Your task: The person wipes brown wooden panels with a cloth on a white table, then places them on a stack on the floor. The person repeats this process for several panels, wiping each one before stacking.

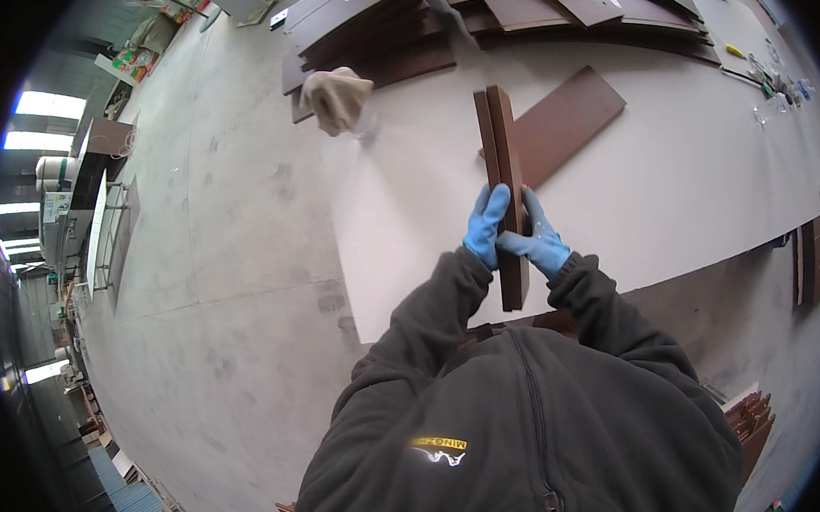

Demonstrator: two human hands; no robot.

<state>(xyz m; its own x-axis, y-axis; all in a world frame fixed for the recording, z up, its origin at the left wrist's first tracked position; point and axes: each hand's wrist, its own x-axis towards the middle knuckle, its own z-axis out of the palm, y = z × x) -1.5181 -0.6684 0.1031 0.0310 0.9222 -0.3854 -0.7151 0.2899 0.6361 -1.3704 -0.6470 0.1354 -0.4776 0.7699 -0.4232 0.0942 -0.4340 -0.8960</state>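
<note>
Two long dark-brown boards (498, 153) stand on edge, pressed side by side, above the white tabletop (413, 209) in front of me. My left hand (485, 225), in a light blue glove, grips them from the left side. From the right, my right hand (540, 242), gloved the same way, closes on them with the thumb laid across their upper edges. Its other fingers are partly hidden behind the boards. Another brown board (573, 120) lies flat and slanted on the table just beyond, partly covered by the upright pair.
Stacks of brown panels (377, 29) line the table's far side. A beige cloth (337, 99) lies by the left edge, beside something clear. Small tools, one with a yellow handle (735, 52), lie far right. More brown boards (816, 248) stand beyond the right edge.
</note>
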